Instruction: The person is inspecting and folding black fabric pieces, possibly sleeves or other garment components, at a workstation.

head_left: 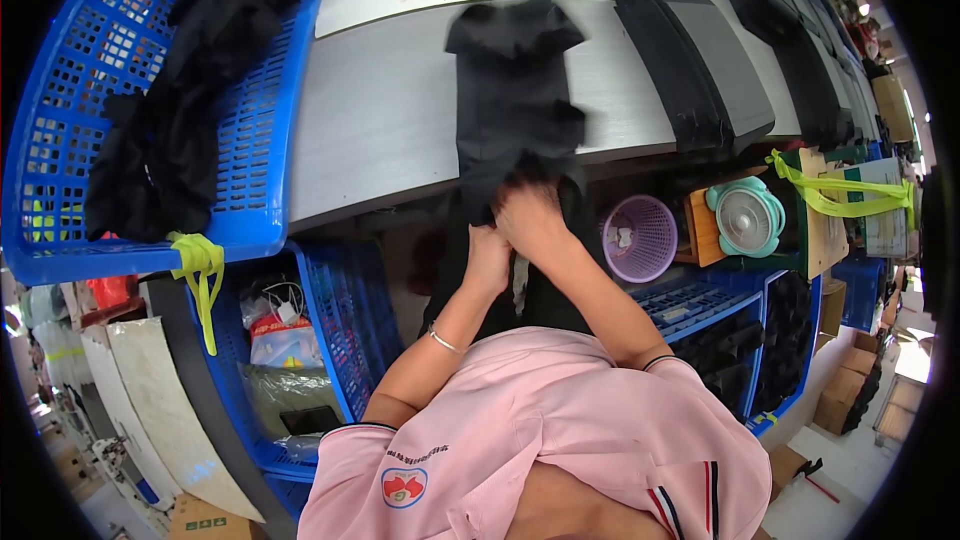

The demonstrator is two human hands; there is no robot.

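Left hand [487, 258] and right hand [537, 223] are close together, clamped on black fabric [510, 70] crossing the worktop [375, 110] front edge, with decent room toward the blue basket [268, 140].

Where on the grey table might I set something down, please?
There is bare grey tabletop between the blue perforated crate and the black fabric piece, and a narrower bare strip from that piece to the dark panel stack. The right side, with more dark panels, is crowded.
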